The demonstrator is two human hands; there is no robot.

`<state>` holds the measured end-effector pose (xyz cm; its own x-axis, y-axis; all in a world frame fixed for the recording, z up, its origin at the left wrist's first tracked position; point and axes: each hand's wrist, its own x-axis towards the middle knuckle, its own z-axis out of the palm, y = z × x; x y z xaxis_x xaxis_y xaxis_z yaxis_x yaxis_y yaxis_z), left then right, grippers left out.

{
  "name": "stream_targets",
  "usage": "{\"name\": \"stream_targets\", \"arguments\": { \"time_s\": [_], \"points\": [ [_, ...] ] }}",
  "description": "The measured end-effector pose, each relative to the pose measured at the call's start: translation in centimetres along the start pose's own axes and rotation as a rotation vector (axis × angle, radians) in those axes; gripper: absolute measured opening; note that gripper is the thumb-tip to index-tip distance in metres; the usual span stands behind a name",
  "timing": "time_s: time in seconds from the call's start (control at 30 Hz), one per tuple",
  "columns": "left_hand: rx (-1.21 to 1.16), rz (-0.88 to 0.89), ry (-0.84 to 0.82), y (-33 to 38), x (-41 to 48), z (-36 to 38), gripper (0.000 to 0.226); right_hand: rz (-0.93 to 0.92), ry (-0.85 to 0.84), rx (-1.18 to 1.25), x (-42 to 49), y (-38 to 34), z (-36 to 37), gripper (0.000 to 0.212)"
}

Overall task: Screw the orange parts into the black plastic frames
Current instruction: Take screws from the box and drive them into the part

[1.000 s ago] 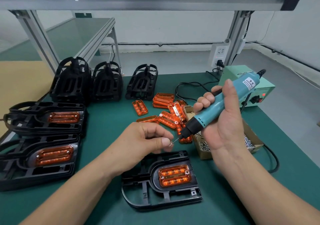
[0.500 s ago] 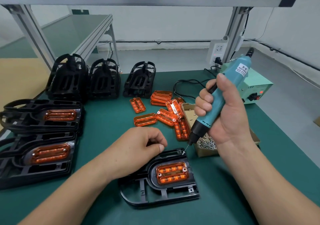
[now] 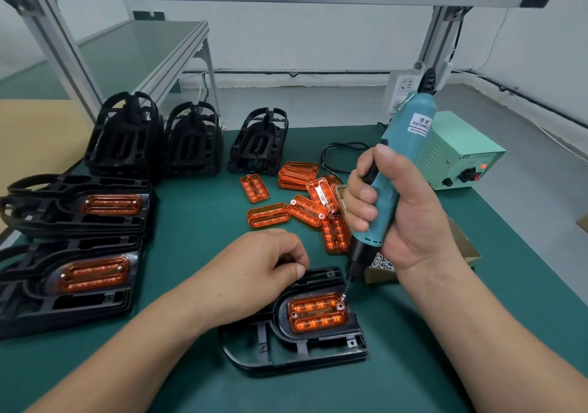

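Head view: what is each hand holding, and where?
Right hand grips the teal screwdriver round its lower barrel. Left hand sits curled at the black frame far edge; whether it pinches anything cannot be told.

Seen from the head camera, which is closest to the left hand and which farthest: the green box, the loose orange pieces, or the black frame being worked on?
1. Black frame, right under the left hand, at its fingertips.
2. Loose orange pieces, just beyond the hand.
3. Green box, far back right, behind the screwdriver.
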<state>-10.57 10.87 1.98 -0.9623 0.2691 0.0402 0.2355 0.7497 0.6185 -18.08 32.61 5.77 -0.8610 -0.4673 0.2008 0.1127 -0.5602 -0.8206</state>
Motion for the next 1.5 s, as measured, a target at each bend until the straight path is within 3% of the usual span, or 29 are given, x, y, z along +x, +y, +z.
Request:
{"name": "stream_targets", "arguments": {
  "time_s": [0.4,0.5,0.6,0.83,1.33,1.5],
  "points": [
    [-0.002,0.010,0.011,-0.2,0.3,0.2,0.007,0.011,-0.057,-0.058,-0.4,0.4,0.8,0.021],
    [0.001,0.015,0.010,-0.2,0.2,0.2,0.005,0.001,-0.138,-0.066,-0.6,0.3,0.9,0.023],
    [0.008,0.021,0.013,-0.2,0.2,0.2,0.005,-0.008,-0.251,-0.066,-0.9,0.1,1.1,0.039],
    [0.004,0.018,0.025,-0.1,0.3,0.5,0.008,-0.004,-0.435,-0.105,-1.5,0.0,1.7,0.042],
    [0.001,0.008,0.015,0.1,0.4,0.5,0.007,0.004,-0.400,-0.178,-2.0,0.6,2.6,0.047],
    [0.007,0.006,0.014,0.0,0.4,0.6,0.005,0.022,-0.475,-0.161,-1.8,0.6,2.3,0.035]
  ]
}}
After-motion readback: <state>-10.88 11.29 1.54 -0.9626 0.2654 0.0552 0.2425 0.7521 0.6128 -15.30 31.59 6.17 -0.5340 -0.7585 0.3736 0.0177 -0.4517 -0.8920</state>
